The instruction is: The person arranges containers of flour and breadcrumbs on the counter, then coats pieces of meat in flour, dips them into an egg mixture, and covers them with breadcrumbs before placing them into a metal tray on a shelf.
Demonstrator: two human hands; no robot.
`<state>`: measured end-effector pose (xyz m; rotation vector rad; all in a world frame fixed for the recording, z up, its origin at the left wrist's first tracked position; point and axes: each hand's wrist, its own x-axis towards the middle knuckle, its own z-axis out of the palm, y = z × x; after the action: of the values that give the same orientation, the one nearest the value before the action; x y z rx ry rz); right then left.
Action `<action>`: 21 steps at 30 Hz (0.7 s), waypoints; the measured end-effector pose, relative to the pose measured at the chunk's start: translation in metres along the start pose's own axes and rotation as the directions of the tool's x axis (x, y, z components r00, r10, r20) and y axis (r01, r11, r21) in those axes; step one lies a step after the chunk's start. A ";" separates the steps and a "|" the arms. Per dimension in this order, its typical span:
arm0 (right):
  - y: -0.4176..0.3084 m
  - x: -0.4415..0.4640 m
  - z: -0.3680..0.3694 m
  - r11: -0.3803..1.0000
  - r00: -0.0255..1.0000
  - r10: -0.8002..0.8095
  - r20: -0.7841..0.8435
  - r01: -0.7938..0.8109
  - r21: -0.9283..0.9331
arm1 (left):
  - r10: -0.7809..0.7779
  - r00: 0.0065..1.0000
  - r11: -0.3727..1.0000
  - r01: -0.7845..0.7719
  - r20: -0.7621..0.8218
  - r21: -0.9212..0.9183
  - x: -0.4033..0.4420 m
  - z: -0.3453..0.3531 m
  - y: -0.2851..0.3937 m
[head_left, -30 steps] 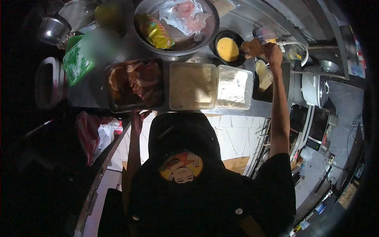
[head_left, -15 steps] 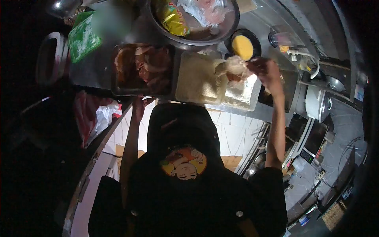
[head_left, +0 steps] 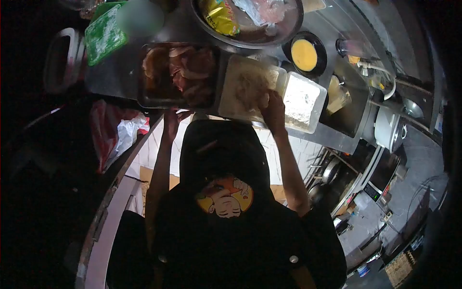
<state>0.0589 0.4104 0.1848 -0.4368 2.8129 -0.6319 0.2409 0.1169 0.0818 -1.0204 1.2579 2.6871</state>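
My right hand [head_left: 274, 113] reaches over the right side of a tray of pale, crumb-like coating [head_left: 233, 103]. Its fingers are bent together at the end of a coated piece of meat [head_left: 248, 89], which lies in the coating and blends with it. To the right stands a tray of white flour [head_left: 303, 103]. My left hand [head_left: 172, 123] is open, fingers apart, just below the front edge of a dark tray [head_left: 140, 98] that holds several raw meat pieces [head_left: 192, 67].
A black bowl [head_left: 323, 60] with yellow liquid stands behind the flour. Farther back is a large metal basin [head_left: 294, 33] with plastic bags. A dark tray [head_left: 344, 120] is on the right, a green container [head_left: 106, 36] at back left.
My right hand has moved left and toward me, from over the flour to the crumb-like coating. The coated meat it held up now lies in that coating. The left hand stays put.
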 end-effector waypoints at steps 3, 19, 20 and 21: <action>0.059 -0.001 0.053 0.881 0.957 -0.234 0.173 0.284 -0.379 | -0.003 0.999 1.000 0.003 0.033 -0.026 -0.001 -0.002 0.003; -0.007 0.023 -0.023 0.990 0.983 -0.095 0.159 0.077 0.119 | 0.024 1.000 0.999 -0.024 -0.006 -0.021 -0.002 0.009 0.010; -0.013 0.032 -0.023 0.989 0.973 -0.049 0.225 0.016 0.147 | 0.032 0.999 0.999 -0.033 -0.010 -0.020 0.002 0.005 0.007; -0.022 0.042 -0.019 0.988 0.972 -0.053 0.228 0.019 0.151 | 0.045 0.999 0.998 -0.046 -0.020 -0.048 0.003 0.001 0.002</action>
<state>0.0199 0.3850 0.2047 -0.4992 2.5243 -0.7396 0.2373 0.1157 0.0815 -1.0371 1.2394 2.7617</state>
